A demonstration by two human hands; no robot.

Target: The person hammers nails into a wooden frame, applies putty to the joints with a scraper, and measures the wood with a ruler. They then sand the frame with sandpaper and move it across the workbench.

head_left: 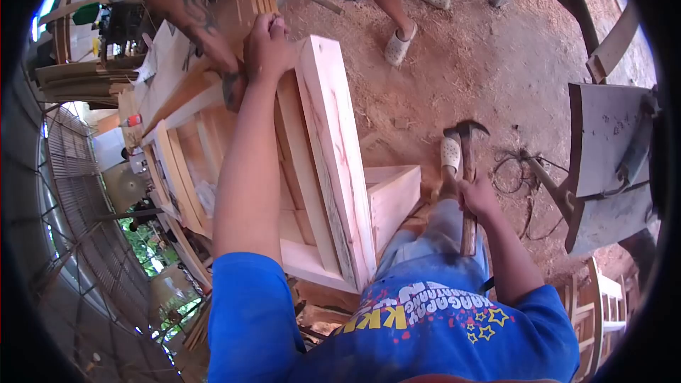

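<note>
A long pale wooden beam (330, 142) forms the near edge of a wooden frame (305, 163) in the middle of the view. My left hand (269, 46) lies at the frame's upper end, its fingers curled over the wood there. In my right hand (477, 195) is a hammer (469, 163), gripped around its wooden handle, with the dark metal head upward and away from the frame. A co-worker's tattooed arm (195, 18) reaches in from the top left, its hand close beside my left forearm.
The co-worker in red stands at the top, in light clogs (399, 46). On the right are a dark metal-topped stand (608, 163), a cable (514, 170) and a wooden chair part (606, 305). Stacked boards (85, 78) lie at the left.
</note>
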